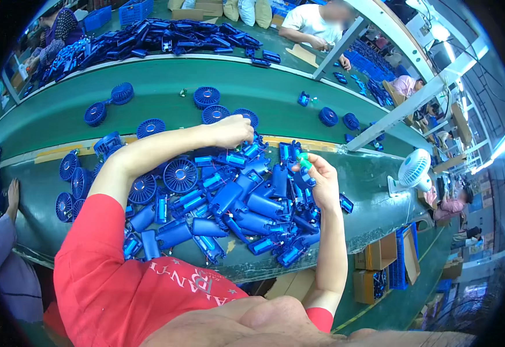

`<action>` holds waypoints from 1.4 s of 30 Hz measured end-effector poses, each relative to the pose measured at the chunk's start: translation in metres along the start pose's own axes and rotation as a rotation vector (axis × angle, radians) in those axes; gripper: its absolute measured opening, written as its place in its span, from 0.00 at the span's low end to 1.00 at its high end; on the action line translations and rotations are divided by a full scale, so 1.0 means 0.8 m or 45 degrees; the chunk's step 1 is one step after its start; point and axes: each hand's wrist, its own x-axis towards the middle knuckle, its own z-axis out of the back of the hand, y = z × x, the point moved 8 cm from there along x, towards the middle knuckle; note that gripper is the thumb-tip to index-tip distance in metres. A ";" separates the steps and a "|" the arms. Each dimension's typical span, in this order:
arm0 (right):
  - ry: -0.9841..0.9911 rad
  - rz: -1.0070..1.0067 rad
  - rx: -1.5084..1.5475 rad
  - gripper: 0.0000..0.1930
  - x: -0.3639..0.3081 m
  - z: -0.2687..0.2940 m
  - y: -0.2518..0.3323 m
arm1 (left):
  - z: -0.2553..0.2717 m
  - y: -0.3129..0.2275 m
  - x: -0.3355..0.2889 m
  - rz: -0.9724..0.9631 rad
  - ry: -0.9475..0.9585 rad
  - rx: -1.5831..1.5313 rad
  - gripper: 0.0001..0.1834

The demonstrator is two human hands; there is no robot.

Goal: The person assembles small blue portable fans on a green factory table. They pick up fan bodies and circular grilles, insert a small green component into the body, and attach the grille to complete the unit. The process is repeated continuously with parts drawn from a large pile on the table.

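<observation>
My left hand [234, 132] reaches across to the far edge of a pile of blue plastic handle housings [226, 196]. Its fingers are curled downward, and what they hold, if anything, is hidden. My right hand [320, 180] is raised over the pile's right side, thumb and fingers pinched together. Bright green coverings [304, 161] show at its fingertips. A small blue part seems to lie under those fingers, too unclear to name. Round blue fan heads [181, 175] lie left of the pile, beneath and beside my left forearm. Many housings show a light-blue cylinder inside.
Beyond the worktable runs a green conveyor belt [166, 104] carrying fan heads [207, 97]. A white fan [413, 170] stands at the right end. Cardboard boxes [379, 254] are on the lower right. Another person's hand [13, 196] rests at the left; a co-worker [316, 29] sits across.
</observation>
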 end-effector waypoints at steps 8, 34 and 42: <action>0.004 -0.070 0.166 0.11 0.003 -0.010 -0.052 | -0.042 0.043 -0.023 0.246 0.112 -0.390 0.14; 0.054 -0.219 0.253 0.12 -0.003 -0.025 -0.076 | -0.047 0.178 -0.006 0.690 0.255 0.107 0.17; 0.026 -0.163 0.310 0.10 0.021 -0.025 -0.070 | -0.041 0.142 0.014 0.291 -0.174 0.072 0.11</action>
